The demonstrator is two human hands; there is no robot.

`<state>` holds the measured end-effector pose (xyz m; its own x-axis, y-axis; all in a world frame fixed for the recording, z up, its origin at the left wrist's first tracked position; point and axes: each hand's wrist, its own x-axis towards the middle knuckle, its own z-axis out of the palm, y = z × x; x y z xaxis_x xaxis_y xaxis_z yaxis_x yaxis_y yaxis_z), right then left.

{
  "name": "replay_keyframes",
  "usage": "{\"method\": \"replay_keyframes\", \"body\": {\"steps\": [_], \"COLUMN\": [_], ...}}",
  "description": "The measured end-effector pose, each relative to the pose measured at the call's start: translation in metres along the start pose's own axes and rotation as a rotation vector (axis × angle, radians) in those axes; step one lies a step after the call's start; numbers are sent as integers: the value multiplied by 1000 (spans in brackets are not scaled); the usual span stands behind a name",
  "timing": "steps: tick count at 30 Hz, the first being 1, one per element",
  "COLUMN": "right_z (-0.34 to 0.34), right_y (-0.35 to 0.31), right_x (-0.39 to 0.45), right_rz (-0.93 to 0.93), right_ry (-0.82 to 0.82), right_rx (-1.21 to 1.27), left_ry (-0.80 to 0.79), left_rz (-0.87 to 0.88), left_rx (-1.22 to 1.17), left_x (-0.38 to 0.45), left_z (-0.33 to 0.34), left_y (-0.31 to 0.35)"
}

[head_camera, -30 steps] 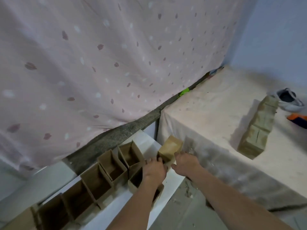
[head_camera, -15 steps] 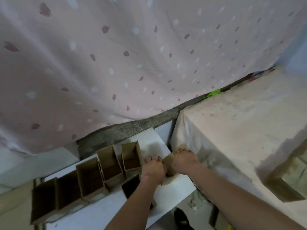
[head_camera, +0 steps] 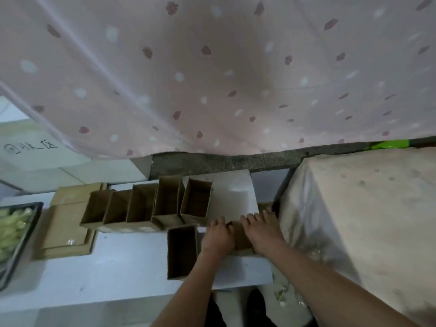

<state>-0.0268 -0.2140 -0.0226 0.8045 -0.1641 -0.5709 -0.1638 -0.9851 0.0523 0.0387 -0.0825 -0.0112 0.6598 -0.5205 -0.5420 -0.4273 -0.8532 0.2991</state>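
Note:
My left hand (head_camera: 218, 236) and my right hand (head_camera: 262, 232) press down on a small brown cardboard box (head_camera: 241, 237) on the white table (head_camera: 118, 263); the hands hide most of it. Their fingers lie over its top, and whether they curl round it I cannot tell. Left of my left hand stands one open brown box (head_camera: 182, 251). Behind it a row of several open brown boxes (head_camera: 151, 206) stands side by side.
Flat cardboard sheets (head_camera: 66, 230) lie stacked at the left. A dark tray (head_camera: 17, 241) of pale green items sits at the far left edge. A cloth-covered table (head_camera: 368, 220) stands at the right. A pink spotted curtain (head_camera: 212, 79) hangs behind.
The box my hands hold has come down from a raised, tilted pose onto the white table. The view has swung left, showing more boxes, the flat cardboard and the tray.

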Motion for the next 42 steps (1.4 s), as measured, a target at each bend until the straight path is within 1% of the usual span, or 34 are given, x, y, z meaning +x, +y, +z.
{"method": "replay_keyframes", "body": {"steps": [2,4,6,8,10,12,13,15,16,17,18,21,23,24,27,31,34,35,37,39,40,42], "right_z": [2,1,3,8,19,32,38,48,52,53,51,42,39,38,38,36,35,34,30,26,22,12], "right_y": [5,13,22,29,31,27,24,18,16,15,15,20,22,23,25,26,29,31,33,34,34,34], "right_x": [1,3,2,0,-4,-9,-13,-19,-21,-22,-23,-27,-29,-29,-24,-18,-15,-13,-13,-12,-11,-10], "right_rz": [20,69,155,239,243,192,167,123,95,65,45,124,215,241,297,341,345,339,343,312,281,209], "right_ry": [70,105,177,323,453,524,535,510,473,419,357,174,79,62,44,84,94,94,91,87,98,142], "right_rx": [44,137,247,383,537,693,751,799,818,876,988,1344,1432,1435,1359,1206,1051,1010,943,853,797,680], "left_ry": [39,118,144,99,27,-49,-66,-45,-16,17,40,-5,-39,-46,-24,10,31,15,-67,-77,-24,135], "left_rz": [-88,-202,-294,-394,-484,-489,-469,-430,-413,-394,-373,-320,-307,-305,-288,-247,-260,-272,-292,-238,-192,-162], "left_rx": [-116,-362,-575,-793,-1068,-1250,-1273,-1214,-1132,-1033,-954,-839,-807,-794,-761,-677,-728,-763,-830,-864,-867,-765], "left_x": [0,1,3,2,3,4,5,6,7,7,7,2,-3,-5,-6,-6,-7,-6,-8,-8,-8,-3], "left_z": [5,6,4,-2,-12,-19,-18,-10,-3,3,9,25,36,39,43,46,47,47,47,44,41,32], "left_y": [0,-1,2,12,25,33,36,39,40,40,38,28,22,20,18,14,8,6,4,2,2,1]}}
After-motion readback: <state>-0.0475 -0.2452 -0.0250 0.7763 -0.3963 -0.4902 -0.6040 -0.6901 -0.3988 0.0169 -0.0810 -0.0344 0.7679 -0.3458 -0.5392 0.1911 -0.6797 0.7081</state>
